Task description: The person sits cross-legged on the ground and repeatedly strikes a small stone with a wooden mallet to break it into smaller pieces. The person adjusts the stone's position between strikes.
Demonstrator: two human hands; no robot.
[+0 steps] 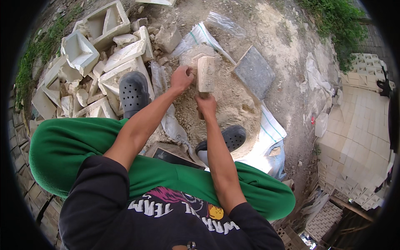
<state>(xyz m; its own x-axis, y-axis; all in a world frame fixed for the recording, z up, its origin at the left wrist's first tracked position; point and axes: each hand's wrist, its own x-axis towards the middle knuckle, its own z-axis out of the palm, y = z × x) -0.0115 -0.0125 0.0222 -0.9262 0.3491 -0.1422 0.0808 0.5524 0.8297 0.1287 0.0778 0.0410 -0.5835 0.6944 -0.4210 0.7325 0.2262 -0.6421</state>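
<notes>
A mallet [206, 75] with a thick, block-shaped head is standing out at the middle of the scene, its pale, rough face coated in dust. The right hand [207, 105] is grasping its short, dark handle, fingers wrapping around it. To the left of the head, the left hand [181, 79] is bending its fingers inward; the mallet is partly hiding their tips, so whether they are pinching anything cannot be told. Just beyond, a rounded, pale stone [192, 54] is showing partly from behind the mallet.

Crumbly, sand-coloured grit [227, 106] is spreading around both hands, over a white woven sack [273, 125] with thin green stripes. On the right, a flat, square grey slab [254, 73] is lying cornerwise along the grit. Two dark, perforated rubber clogs are flanking the work, one on the left [135, 93] and one nearer on the right [234, 138].

On the far left, rubble [125, 54] is heaping up: angular, chalky slabs and broken hollow boxes. Crinkled clear plastic [225, 24] is lying on the far ground. On the far right, smooth cream blocks [354, 125] are standing stacked, with leafy plants [333, 25] growing beyond.
</notes>
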